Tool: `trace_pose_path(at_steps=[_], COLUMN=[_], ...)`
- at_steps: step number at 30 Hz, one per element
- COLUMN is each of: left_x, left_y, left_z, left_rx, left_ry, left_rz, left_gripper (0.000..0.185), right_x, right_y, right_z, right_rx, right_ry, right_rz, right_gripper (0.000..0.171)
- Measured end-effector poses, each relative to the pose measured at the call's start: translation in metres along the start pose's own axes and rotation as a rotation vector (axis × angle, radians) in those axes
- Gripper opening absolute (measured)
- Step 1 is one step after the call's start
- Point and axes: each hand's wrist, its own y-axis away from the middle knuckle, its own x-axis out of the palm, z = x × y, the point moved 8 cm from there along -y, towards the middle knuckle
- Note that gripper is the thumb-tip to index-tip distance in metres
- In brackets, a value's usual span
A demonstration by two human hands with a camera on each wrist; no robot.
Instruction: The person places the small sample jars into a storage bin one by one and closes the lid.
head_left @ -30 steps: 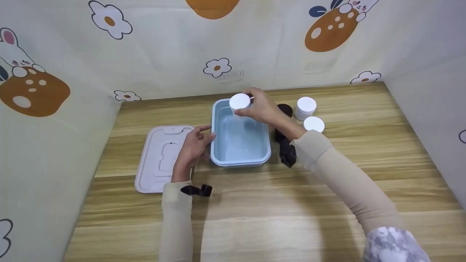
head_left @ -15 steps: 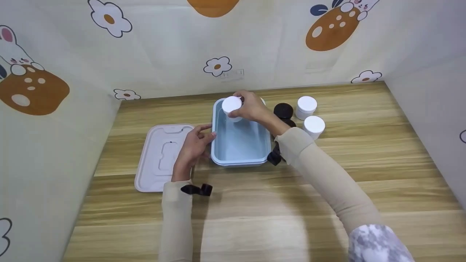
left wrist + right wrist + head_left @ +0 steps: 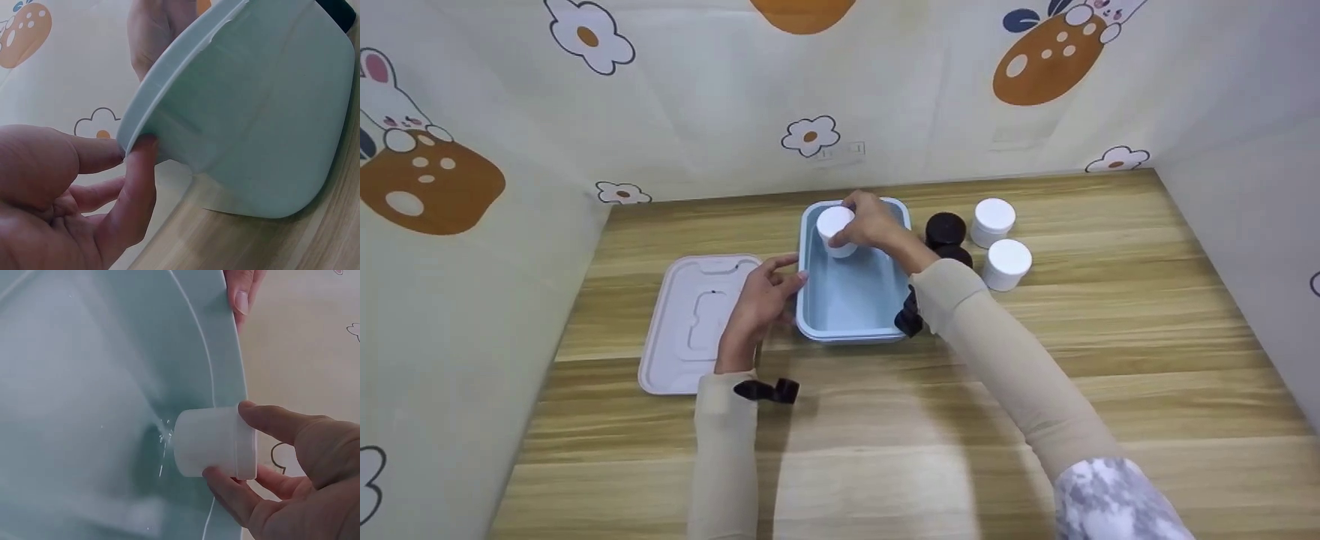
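The white jar [image 3: 835, 225] sits low inside the blue tub [image 3: 851, 300], at its far left corner, base about on the floor. The right hand [image 3: 874, 221] has a thumb-and-finger grip round its lid end. The left hand [image 3: 757, 304] rests loosely on the tub's left rim, fingers fairly straight, holding nothing. Risk I see: let go while it's tilted and it could tip over and roll across the tub.

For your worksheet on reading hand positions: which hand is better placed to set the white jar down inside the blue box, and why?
The right hand: it already grips the white jar low inside the blue box. The left hand only touches the box's rim.
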Motion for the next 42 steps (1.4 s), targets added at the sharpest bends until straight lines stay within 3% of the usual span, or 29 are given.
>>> trace_pose_path(at_steps=[10, 18, 28, 37, 42], left_x=[0.003, 0.007, 0.005, 0.004, 0.004], left_y=[0.001, 0.001, 0.002, 0.002, 0.002], left_z=[-0.003, -0.003, -0.004, -0.003, -0.002], left_rx=[0.020, 0.012, 0.018, 0.016, 0.008], left_ry=[-0.005, 0.017, 0.007, 0.017, 0.001], left_rz=[0.001, -0.001, -0.012, -0.006, 0.001], left_gripper=[0.047, 0.047, 0.046, 0.046, 0.047], right_x=[0.008, 0.015, 0.017, 0.007, -0.004], right_y=[-0.004, -0.006, -0.003, 0.010, 0.021], right_z=[0.006, 0.005, 0.001, 0.010, 0.014], right_rx=[-0.008, -0.042, 0.040, 0.011, -0.029], right_ry=[0.080, 0.132, 0.172, 0.224, 0.192], right_rz=[0.039, 0.042, 0.078, 0.090, 0.081], right_gripper=[0.066, 0.052, 0.052, 0.070, 0.075])
